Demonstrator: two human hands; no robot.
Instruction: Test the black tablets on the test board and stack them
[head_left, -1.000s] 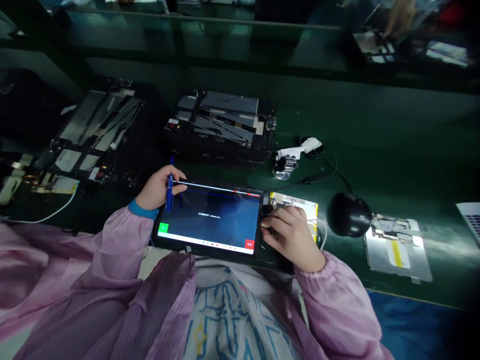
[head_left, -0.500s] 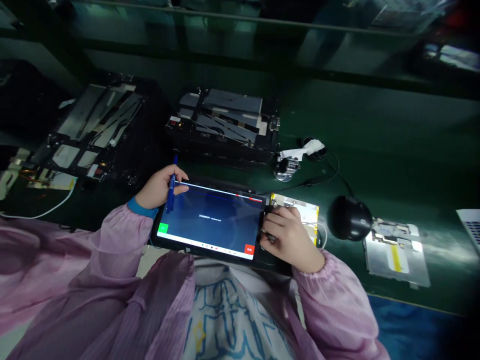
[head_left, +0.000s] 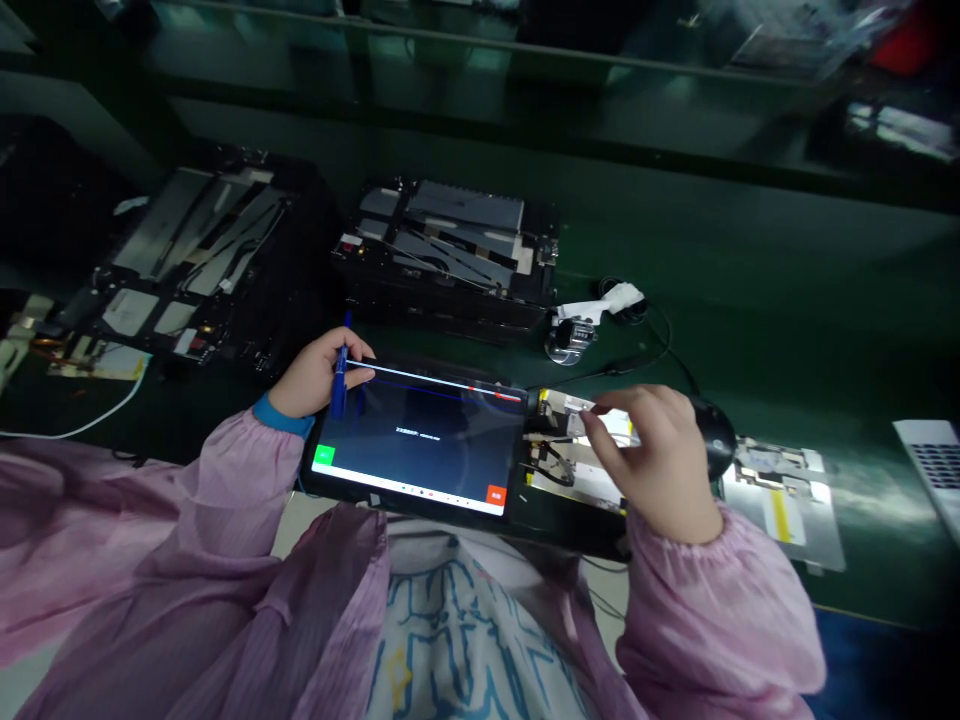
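Observation:
A tablet (head_left: pixel 420 430) lies before me with its screen lit dark blue, a green square at its lower left and a red one at its lower right. At its upper left corner, my left hand (head_left: pixel 319 375) holds a blue pen (head_left: pixel 339 385) upright between the fingers, the thumb over the screen edge. My right hand (head_left: pixel 656 455) hovers to the right of the tablet, fingers bent, thumb apart from them, with nothing visible in it. Below it is a circuit board assembly with a yellow-edged silver battery (head_left: pixel 589 480); cables run from it toward the tablet's right edge.
Two stacks of dark device frames, one in the middle (head_left: pixel 450 240) and one at left (head_left: pixel 195 250), stand behind the tablet. A small metal counter (head_left: pixel 571 340) and a black rounded device (head_left: pixel 712 435) sit to the right. Another silver board assembly (head_left: pixel 795 500) lies further right.
My right hand has come away from the tablet's right edge and moved right, uncovering the cables and board there. My left hand stays on the tablet corner with the pen.

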